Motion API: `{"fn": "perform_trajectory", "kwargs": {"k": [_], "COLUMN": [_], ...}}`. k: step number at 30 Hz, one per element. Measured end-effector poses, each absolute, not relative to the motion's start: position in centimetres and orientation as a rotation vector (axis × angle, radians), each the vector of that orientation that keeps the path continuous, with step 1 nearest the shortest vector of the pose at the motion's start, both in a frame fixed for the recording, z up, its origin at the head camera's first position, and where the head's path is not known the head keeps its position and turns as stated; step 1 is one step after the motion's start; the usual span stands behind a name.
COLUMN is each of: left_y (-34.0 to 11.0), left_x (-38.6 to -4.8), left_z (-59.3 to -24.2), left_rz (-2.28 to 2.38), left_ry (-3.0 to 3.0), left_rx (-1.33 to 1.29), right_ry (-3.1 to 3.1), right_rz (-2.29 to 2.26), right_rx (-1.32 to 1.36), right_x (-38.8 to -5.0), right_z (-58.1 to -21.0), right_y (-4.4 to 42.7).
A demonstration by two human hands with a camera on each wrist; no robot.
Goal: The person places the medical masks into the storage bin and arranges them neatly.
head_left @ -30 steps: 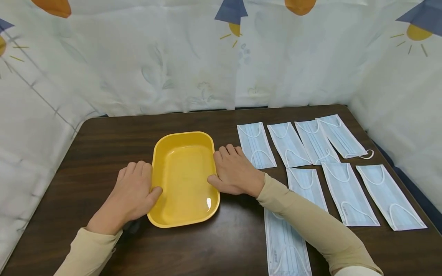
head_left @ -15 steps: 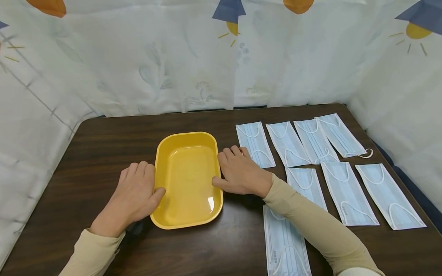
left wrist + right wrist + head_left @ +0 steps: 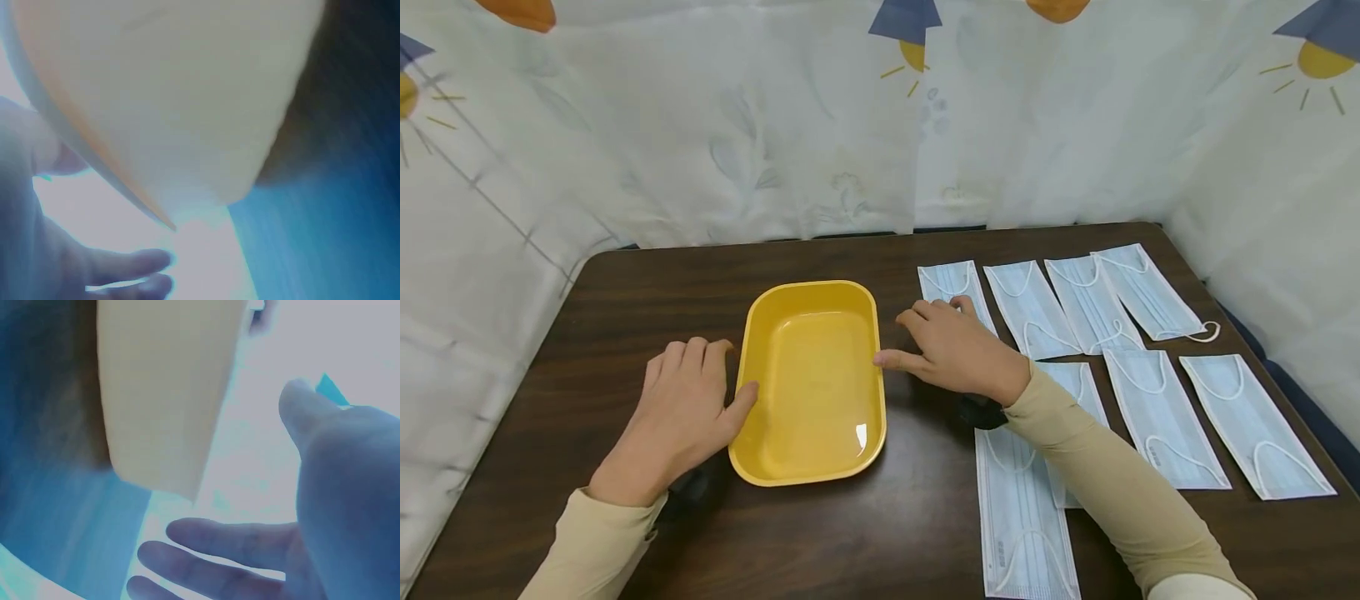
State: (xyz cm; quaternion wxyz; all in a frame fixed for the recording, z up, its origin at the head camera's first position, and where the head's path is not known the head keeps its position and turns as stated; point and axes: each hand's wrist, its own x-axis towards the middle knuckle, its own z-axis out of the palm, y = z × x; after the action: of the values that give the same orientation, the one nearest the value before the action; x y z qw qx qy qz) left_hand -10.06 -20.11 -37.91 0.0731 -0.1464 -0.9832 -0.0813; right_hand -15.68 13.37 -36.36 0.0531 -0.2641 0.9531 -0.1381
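Note:
A yellow tray (image 3: 808,383) lies on the dark table; its pale outer side fills much of the left wrist view (image 3: 187,94) and also shows in the right wrist view (image 3: 162,394). At the tray's left side my left hand (image 3: 681,408) has its thumb over the rim, the other fingers extended outside it. My right hand (image 3: 958,346) is spread beside the right rim, its thumb pointing at the tray, its fingers apart from it. That hand partly covers a light blue mask (image 3: 947,282) behind it.
Several more masks lie on the right of the table (image 3: 647,283), among them one at the far right (image 3: 1255,425) and one near the front (image 3: 1022,517), partly under my right forearm. A patterned white curtain (image 3: 820,125) hangs behind the table.
My right hand has come off the tray's right rim and moved right, its fingers spreading. My left hand's fingers have straightened away from the left rim. The tray has shifted slightly right.

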Motion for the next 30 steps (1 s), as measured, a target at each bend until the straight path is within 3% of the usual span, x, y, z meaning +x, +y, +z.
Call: {"fn": "perform_trajectory", "kwargs": {"k": [10,30], "left_y": [-19.9,-19.6], "left_x": [-10.7,-10.5], "left_z": [-38.5,-38.9], "left_rz": [-0.314,-0.289], "left_ry": [-2.962,-2.869], "left_rx": [-0.384,-0.482], "right_ry": [2.906,2.971], "right_rz": [-0.882,-1.124], "right_rx": [-0.471,-0.142], "right_x": [-18.4,-21.8], "right_z": [-35.3,-37.0], "right_y": [16.9,21.8]}}
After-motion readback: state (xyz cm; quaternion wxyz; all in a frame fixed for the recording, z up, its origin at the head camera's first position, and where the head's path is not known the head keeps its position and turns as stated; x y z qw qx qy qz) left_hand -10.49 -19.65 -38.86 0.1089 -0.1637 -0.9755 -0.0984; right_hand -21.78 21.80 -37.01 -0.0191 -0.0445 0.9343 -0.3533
